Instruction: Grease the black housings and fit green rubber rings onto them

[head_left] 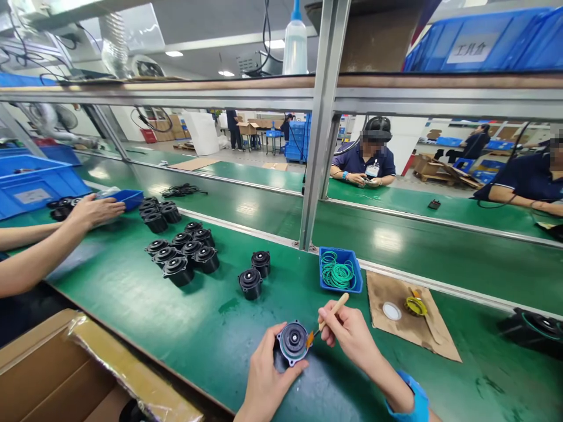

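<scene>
My left hand (268,369) grips a round black motor housing (294,338) by its sides, thumb at the lower edge and fingers at the left. A green ring shows inside the housing's rim. Between the thumb and fingers of my right hand (345,328) is a small brush (334,310) with a pale wooden handle. Its orange-brown bristles touch the right edge of the rim. Two similar black housings (250,282) stand on the green bench just beyond my left hand. Past my right hand lies a blue bin (361,282) holding many green rubber rings (338,272).
Stained cardboard (378,299) at right carries a white lid (392,311) and a yellow cup (416,306). Several black housings (178,269) stand left of centre. A co-worker's hands (94,211) reach in near a small blue bin (127,200). A metal post (313,176) rises behind the bench.
</scene>
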Motion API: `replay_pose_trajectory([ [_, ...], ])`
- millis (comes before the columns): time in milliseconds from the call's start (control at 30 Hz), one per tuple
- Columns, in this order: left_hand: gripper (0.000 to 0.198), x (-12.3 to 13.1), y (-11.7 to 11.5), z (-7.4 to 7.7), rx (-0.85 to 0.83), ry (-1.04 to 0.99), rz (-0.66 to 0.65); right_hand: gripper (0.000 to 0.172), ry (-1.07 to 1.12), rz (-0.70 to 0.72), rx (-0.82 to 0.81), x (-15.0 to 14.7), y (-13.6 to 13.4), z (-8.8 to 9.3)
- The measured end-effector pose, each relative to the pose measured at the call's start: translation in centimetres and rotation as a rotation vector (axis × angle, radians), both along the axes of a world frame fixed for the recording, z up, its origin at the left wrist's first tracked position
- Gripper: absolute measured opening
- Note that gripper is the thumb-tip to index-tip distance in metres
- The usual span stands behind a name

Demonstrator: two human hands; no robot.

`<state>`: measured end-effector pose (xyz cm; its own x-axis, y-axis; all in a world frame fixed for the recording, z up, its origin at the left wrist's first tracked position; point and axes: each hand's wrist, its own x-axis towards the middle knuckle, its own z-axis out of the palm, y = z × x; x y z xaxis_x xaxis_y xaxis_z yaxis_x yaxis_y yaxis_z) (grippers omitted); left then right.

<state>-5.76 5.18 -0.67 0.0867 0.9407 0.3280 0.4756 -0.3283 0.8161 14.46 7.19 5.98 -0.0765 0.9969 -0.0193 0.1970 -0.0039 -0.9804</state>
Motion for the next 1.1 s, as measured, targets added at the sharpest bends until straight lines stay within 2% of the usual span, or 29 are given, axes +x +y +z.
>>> replay_pose_trajectory([
  [100,0.055,0.0,0.0,0.1,-0.006,0.003,0.000,0.060,-0.010,0.005,0.040,0.0,-0.3,0.6],
  [267,0.051,0.0,0.0,0.3,-0.030,-0.009,0.018,0.058,0.018,0.110,-0.011,-0.4,-0.6,0.3],
  [500,0.050,-0.3,0.0,0.1,0.005,0.004,-0.006,0.061,-0.134,0.002,0.201,0.1,-0.1,0.5],
  [633,0.050,-0.6,-0.1,-0.1,0.001,0.043,-0.027,0.058,-0.038,0.042,0.146,0.0,-0.6,1.0],
  [733,0.050,-0.8,-0.1,-0.1,0.029,0.053,-0.033,0.052,-0.090,0.102,0.126,-0.3,-0.7,1.1],
  [867,0.052,-1.0,-0.1,-0.2,0.090,0.087,-0.056,0.051,-0.213,0.106,0.202,-0.1,-0.6,1.1],
  [1100,0.058,-0.9,-0.2,0.1,0.213,0.117,-0.116,0.058,-0.283,0.033,0.410,-0.3,-0.8,1.2],
])
